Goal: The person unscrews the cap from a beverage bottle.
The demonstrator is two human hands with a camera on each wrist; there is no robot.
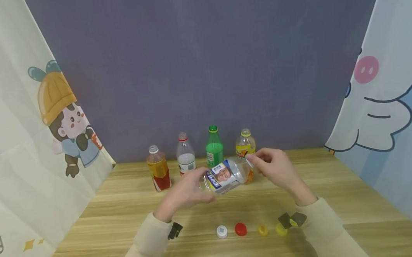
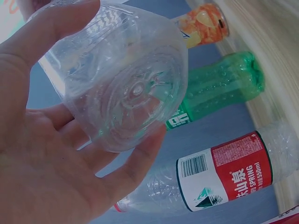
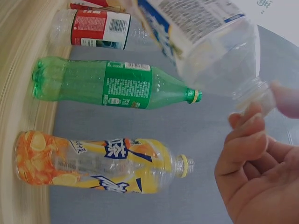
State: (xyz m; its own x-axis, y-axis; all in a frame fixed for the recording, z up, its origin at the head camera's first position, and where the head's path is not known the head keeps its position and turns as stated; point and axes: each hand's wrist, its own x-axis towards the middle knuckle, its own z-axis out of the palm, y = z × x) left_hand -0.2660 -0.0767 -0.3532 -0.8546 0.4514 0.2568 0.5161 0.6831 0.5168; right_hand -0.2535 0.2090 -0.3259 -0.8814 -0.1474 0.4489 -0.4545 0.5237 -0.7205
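A clear plastic bottle (image 1: pixel 224 177) with a blue, white and yellow label is tilted above the table, its mouth up to the right. My left hand (image 1: pixel 186 191) grips it near the base, thumb and fingers spread around the body. In the left wrist view the bottle's round base (image 2: pixel 138 88) faces the camera. My right hand (image 1: pixel 274 167) pinches a pale cap (image 3: pixel 262 100) at the mouth between thumb and fingertips, the other fingers curled in. Behind the bottle, a yellow-labelled bottle (image 1: pixel 243 146) is partly covered in the head view.
Along the back stand an amber-red bottle (image 1: pixel 159 171), a clear bottle with a red-and-white label (image 1: pixel 185 156) and a green bottle (image 1: pixel 214 145), all uncapped. Nearer lie a white cap (image 1: pixel 222 231), red cap (image 1: pixel 241 229), yellow cap (image 1: pixel 262 230) and yellow-green cap (image 1: pixel 280 229). A grey panel (image 1: pixel 202 66) rises behind.
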